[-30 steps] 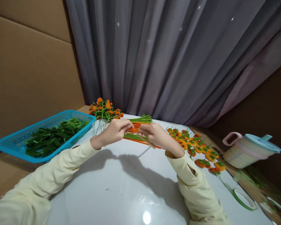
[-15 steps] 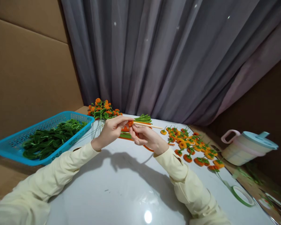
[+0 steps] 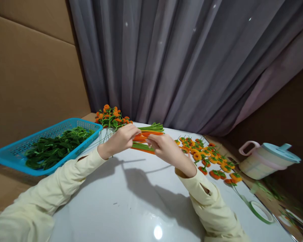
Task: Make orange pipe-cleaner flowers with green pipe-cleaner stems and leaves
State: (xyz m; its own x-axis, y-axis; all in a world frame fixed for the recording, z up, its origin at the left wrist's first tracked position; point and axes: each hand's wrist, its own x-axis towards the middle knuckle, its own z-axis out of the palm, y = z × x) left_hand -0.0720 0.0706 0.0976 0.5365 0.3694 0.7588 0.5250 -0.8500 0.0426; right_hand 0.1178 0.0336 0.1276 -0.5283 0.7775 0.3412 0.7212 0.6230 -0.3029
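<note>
My left hand point(image 3: 123, 138) is closed in a pinch over the middle of the white table, by the bundles of orange strips point(image 3: 155, 133) and green strips point(image 3: 153, 127). To its right, my right hand point(image 3: 164, 148) is also closed, its fingertips a short way from the left ones. What either hand pinches is too small to make out. A thin orange strip curves beside my right wrist. On the right lie many small orange and yellow flower heads point(image 3: 197, 156) with green bases.
A blue basket point(image 3: 46, 130) of green leaves point(image 3: 50, 153) stands on the left. Orange flowers on stems point(image 3: 115, 113) lie behind my left hand. Right are a lidded jug point(image 3: 260, 162) and green tape point(image 3: 261, 212). A grey curtain point(image 3: 146, 60) hangs behind.
The pale stick and orange piece between my hands are no longer seen there. My right hand has turned palm down and its fingers have closed. My left hand has stayed nearly in place.
</note>
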